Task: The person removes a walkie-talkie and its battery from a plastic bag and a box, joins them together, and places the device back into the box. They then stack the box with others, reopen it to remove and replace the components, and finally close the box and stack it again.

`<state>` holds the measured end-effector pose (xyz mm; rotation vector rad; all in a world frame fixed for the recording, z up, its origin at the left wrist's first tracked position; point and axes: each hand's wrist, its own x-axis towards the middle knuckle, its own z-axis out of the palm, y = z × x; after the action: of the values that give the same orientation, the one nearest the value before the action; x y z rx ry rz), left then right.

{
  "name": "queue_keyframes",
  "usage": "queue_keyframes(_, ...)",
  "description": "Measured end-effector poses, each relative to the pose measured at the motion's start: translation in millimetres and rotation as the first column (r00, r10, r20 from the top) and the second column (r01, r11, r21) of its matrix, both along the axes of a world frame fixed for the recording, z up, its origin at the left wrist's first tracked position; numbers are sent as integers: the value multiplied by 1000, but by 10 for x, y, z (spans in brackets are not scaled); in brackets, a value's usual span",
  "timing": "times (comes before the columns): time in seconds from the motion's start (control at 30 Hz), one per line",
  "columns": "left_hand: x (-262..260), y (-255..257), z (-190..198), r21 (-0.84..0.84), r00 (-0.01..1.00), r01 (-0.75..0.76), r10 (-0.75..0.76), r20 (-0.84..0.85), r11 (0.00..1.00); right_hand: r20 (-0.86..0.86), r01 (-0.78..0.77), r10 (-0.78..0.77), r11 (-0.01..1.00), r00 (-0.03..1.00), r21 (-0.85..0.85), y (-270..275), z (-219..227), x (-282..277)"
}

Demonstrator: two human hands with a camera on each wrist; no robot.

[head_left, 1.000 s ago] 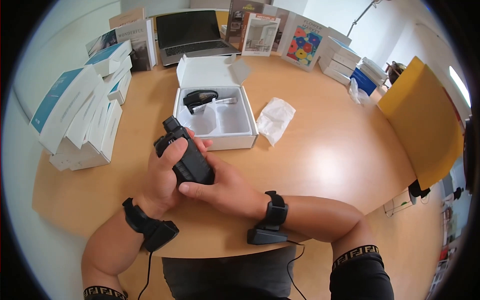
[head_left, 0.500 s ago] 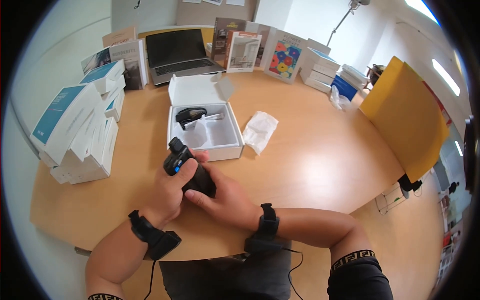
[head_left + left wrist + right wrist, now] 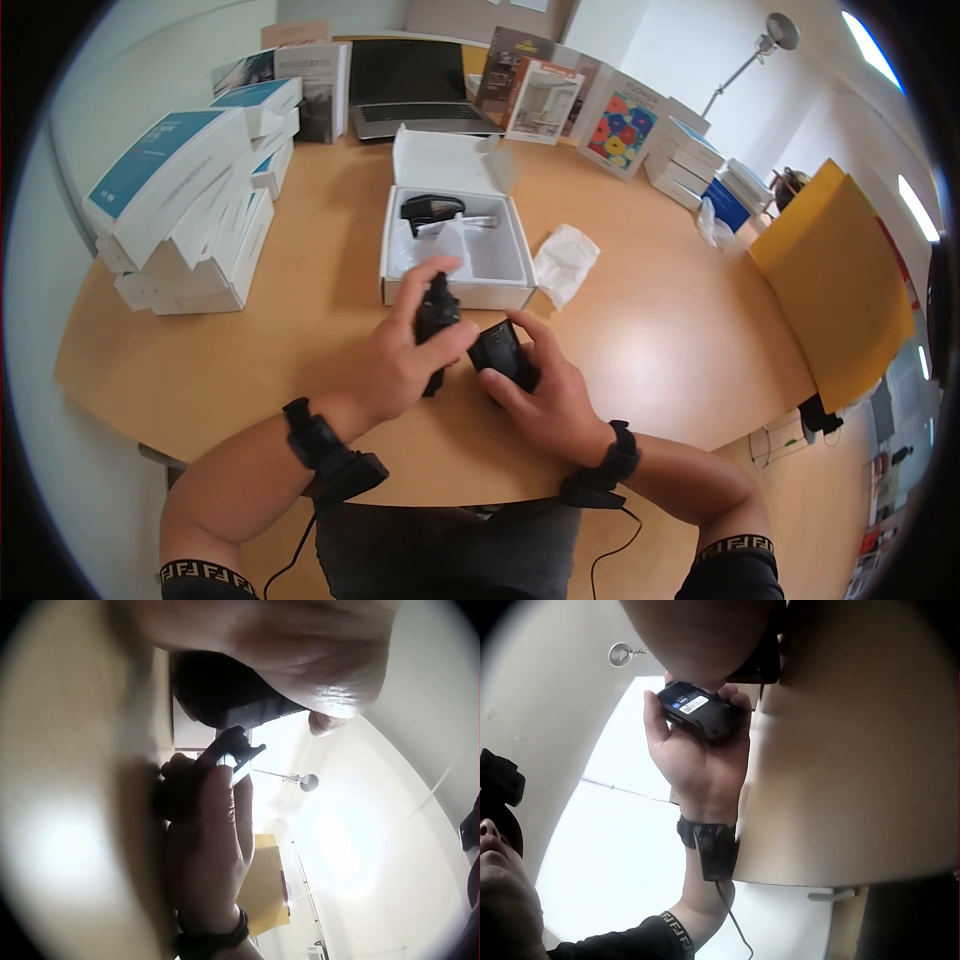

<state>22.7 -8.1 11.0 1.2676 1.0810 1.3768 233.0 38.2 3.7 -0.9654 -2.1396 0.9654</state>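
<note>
Two black pieces are held apart over the near part of the table. My left hand [image 3: 392, 362] grips the slimmer-looking black device [image 3: 437, 318], thumb across it. In the right wrist view that device [image 3: 718, 720] shows a white label on its face. A black block [image 3: 503, 354] is pinched between the thumb and fingers of my right hand [image 3: 556, 400], just right of the device. Behind both hands stands an open white box [image 3: 458, 296] with a moulded tray; a coiled black cable [image 3: 432, 209] lies in its back left compartment.
A crumpled white wrapper [image 3: 567, 264] lies right of the box. White boxes [image 3: 180, 200] are stacked at the left. At the back stand a laptop [image 3: 415, 118] and upright books [image 3: 545, 100]; more boxes [image 3: 682, 160] and a yellow panel [image 3: 835, 280] are at the right.
The single black device held in both hands is now two separate pieces, one in each hand. My right hand has moved right with the block, and the head view has shifted.
</note>
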Motion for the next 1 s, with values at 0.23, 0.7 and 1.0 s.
queue_keyframes(0.23,46,15,-11,-30,935,-137,120,-333,990,43,-31,26,993,999,114,57,-44,-20)
queue_keyframes(0.7,96,30,-98,45,809,-249,233,-539,968,2,-28,28,988,1000,152,152,-100,22)
queue_keyframes(1.0,116,27,-144,134,739,-212,249,-626,968,55,36,-56,948,997,316,122,-46,67)
